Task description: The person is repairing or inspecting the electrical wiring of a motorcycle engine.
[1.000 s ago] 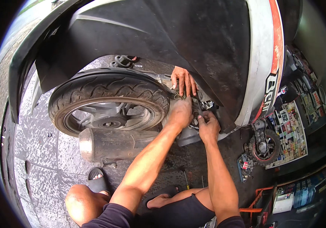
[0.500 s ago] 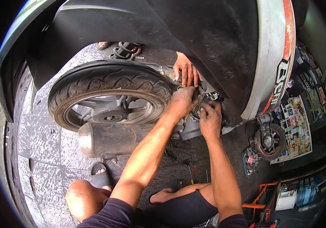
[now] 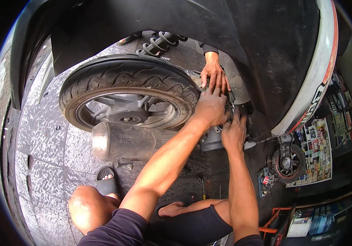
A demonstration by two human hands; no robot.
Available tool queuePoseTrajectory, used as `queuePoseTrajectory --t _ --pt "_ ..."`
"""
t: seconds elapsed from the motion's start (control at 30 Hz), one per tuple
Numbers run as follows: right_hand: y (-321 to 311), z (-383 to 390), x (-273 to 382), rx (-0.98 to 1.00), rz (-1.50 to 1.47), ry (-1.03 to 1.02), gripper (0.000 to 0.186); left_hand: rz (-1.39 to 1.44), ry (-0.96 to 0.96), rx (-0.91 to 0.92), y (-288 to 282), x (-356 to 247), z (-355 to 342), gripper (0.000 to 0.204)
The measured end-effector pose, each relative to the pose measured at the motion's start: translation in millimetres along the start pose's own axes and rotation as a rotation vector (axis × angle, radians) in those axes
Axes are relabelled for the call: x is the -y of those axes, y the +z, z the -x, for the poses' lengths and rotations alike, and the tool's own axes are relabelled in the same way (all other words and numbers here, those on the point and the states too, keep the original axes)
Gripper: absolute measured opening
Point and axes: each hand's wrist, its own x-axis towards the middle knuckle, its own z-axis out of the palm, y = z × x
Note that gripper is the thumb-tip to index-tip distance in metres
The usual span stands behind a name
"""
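Both my hands are at the scooter's engine [image 3: 213, 141], just right of the rear wheel [image 3: 130, 96]. My left hand [image 3: 212, 108] is closed over the engine's upper side, its fingers bent away from me; what they grip is hidden beneath. Right beside it, my right hand [image 3: 234, 134] has its fingers stretched forward against a dark part under the body panel. Another person's hand [image 3: 215, 76] comes in from the far side, its fingers pointing down and meeting my left fingers. A metal muffler [image 3: 133, 141] lies along the wheel's near side.
The scooter's dark underbody [image 3: 176, 28] arches over the work. A coil spring shock [image 3: 159, 43] shows behind the tyre. On the floor near my foot lies a yellow-handled screwdriver [image 3: 203, 190]. At the right are a small loose wheel [image 3: 288, 162], a sticker-covered board [image 3: 317, 153] and an orange frame [image 3: 272, 223].
My view has shifted, and more of the other person's arm shows. My right fingers have gone from bent together to stretched forward; my left hand has moved further over the engine.
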Motion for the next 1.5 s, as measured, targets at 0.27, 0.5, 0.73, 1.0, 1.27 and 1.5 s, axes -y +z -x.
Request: queuePoseTrajectory --t 0.27,0.5,0.73,1.0,1.27,1.5 --pt "2 -14 5 0.03 -0.124 -0.003 0.064 0.469 -0.141 -0.276 48 -22 -26 0.019" --pt "-5 16 -1 0.11 -0.006 0.006 0.065 0.385 -0.207 -0.323 63 -18 -58 0.013" --pt "-12 -8 -13 0.257 -0.12 0.194 0.07 0.365 -0.236 -0.397 79 -3 -86 0.011" --pt "-19 -24 -29 0.333 -0.26 0.271 0.069 0.362 -0.432 -0.504 108 -23 -103 0.02" --pt "-6 -18 -9 0.321 -0.258 0.292 0.078 0.485 -0.34 -0.452 150 39 -115 0.038" --pt "-13 -1 -18 0.254 -0.161 0.083 0.076 0.619 -0.204 -0.686 117 30 -109 0.057"
